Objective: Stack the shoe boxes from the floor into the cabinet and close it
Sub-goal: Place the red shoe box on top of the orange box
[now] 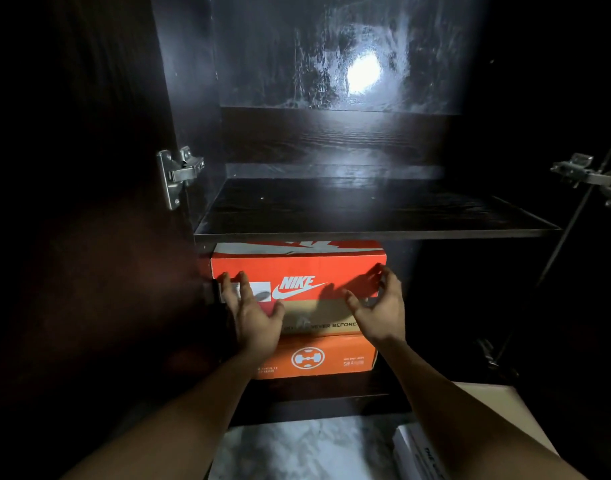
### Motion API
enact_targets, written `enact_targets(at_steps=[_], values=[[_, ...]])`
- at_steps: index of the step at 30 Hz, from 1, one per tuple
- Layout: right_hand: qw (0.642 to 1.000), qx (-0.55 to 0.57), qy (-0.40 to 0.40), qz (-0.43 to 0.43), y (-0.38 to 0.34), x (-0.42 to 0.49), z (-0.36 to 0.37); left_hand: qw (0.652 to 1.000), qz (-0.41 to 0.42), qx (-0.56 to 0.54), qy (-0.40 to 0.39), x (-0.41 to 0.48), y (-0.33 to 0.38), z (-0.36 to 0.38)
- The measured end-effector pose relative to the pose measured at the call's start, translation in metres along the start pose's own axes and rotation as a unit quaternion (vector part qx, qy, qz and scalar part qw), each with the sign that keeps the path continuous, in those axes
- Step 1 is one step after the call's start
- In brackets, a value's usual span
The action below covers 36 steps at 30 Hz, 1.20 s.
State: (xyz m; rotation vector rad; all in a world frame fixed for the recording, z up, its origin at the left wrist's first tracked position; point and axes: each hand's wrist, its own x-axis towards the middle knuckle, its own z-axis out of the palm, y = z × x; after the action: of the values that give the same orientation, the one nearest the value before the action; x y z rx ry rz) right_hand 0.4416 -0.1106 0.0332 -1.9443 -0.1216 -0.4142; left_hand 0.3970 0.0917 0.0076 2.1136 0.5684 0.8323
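A red Nike shoe box (297,268) tops a stack in the lower compartment of the dark cabinet (366,232). Under it lies a tan box (318,317), and under that an orange box (328,358). My left hand (252,313) has its fingers spread against the front left of the red box. At the box's front right corner my right hand (380,306) touches it with fingers loosely extended. Neither hand grips anything. Part of a white box (418,452) lies on the floor at the lower right.
The shelf above the stack (366,209) holds nothing. Both cabinet doors stand open, with metal hinges at the left (179,174) and right (591,178). A pale marble floor (297,448) lies in front of the cabinet.
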Motion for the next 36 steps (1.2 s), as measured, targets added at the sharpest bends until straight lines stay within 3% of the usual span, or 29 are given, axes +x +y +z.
enact_targets(at_steps=[11, 20, 29, 36], values=[[0.994, -0.036, -0.103, 0.007, 0.006, 0.023, 0.006, 0.998, -0.014, 0.03, -0.049, 0.025, 0.006, 0.001], [0.99, -0.068, -0.113, 0.052, -0.009, 0.022, -0.018, 0.996, -0.02, 0.047, -0.079, 0.016, 0.02, -0.016], [0.967, -0.212, -0.102, 0.094, -0.078, -0.026, -0.15, 0.986, 0.036, -0.015, -0.16, -0.061, 0.098, -0.059], [0.974, -0.173, -0.057, 0.132, -0.116, -0.103, -0.235, 0.963, 0.085, -0.02, -0.256, -0.117, 0.172, -0.096]])
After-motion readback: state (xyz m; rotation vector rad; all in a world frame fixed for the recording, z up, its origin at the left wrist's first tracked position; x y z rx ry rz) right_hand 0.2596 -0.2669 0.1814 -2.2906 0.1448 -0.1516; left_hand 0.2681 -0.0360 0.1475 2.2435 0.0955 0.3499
